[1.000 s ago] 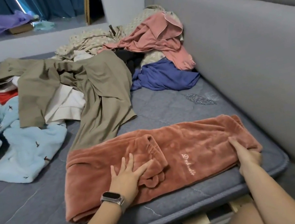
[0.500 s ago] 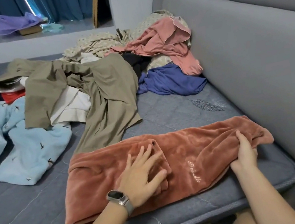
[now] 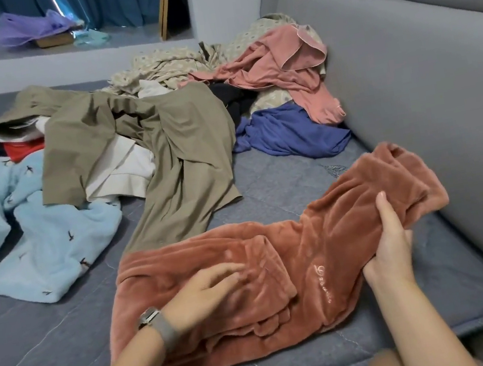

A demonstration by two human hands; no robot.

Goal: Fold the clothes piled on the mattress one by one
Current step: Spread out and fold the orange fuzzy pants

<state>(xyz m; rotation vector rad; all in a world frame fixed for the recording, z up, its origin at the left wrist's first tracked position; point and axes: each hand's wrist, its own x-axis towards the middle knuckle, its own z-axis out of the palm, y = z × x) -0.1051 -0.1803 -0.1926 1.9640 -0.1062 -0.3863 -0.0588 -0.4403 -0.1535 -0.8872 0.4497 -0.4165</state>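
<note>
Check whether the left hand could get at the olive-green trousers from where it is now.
Probably yes. The left hand lies flat on the rust fleece garment, holding nothing, and the olive-green trousers lie just beyond that garment's far edge, uncovered, with nothing between.

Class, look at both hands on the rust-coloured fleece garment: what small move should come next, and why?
Probably carry the right hand leftward, laying the lifted end over the middle. That hand grips the rust fleece garment with its right end raised off the mattress, while the left hand rests flat on the left half, pinning it.
</note>
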